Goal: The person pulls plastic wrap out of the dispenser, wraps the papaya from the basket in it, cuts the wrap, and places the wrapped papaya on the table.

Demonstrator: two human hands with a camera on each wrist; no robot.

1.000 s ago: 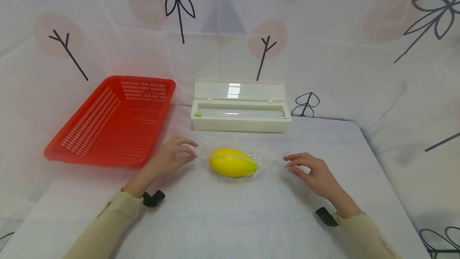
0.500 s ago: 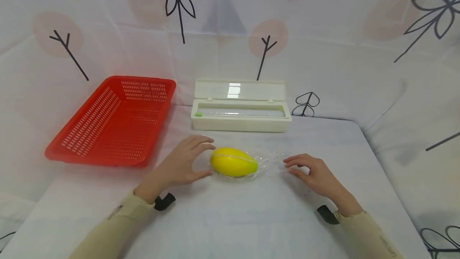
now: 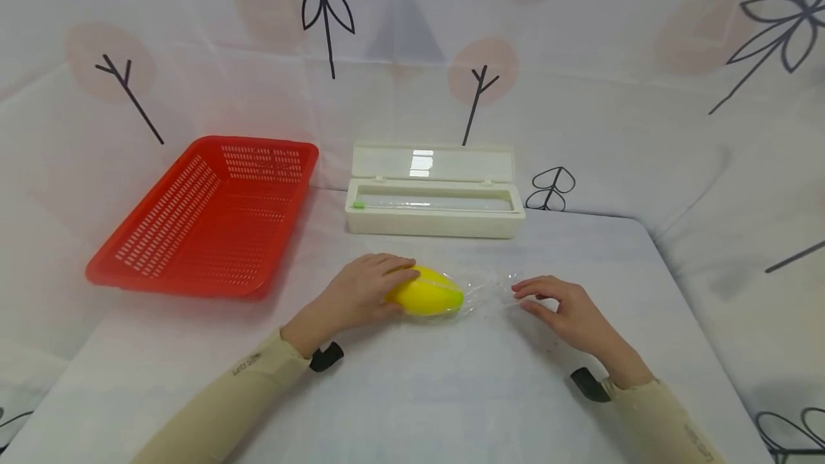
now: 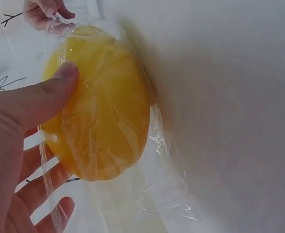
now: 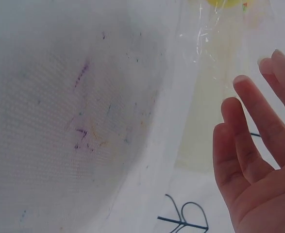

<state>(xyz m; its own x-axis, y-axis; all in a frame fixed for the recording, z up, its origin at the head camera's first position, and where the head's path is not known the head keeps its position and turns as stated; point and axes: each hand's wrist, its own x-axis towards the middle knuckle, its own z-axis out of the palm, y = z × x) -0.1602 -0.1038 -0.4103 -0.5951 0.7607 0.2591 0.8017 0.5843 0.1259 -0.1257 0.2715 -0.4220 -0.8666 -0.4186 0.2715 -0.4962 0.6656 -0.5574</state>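
A smooth yellow fruit [image 3: 430, 292] with a green end lies on the white table, wrapped in clear plastic film [image 3: 475, 292]. My left hand [image 3: 361, 292] is around its rounded left end. In the left wrist view the thumb [image 4: 65, 72] rests over the film on the near side of the fruit [image 4: 98, 107], while the fingers pass behind it. At the film's loose right end, my right hand [image 3: 563, 310] has its fingertips close to the crinkled edge. Its fingers [image 5: 227, 141] are loosely bent in the right wrist view, with no object visible against the palm.
A red perforated basket [image 3: 103, 274] stands at the back left. Behind the fruit is a long white cling film box [image 3: 435, 226], its lid raised and a green slider [image 3: 359, 205] at its left end. A patterned cloth [image 3: 580, 106] backs the table.
My left hand has moved right from beside the basket, spread its fingers and come around the fruit's left end. The right hand has stayed nearly still.
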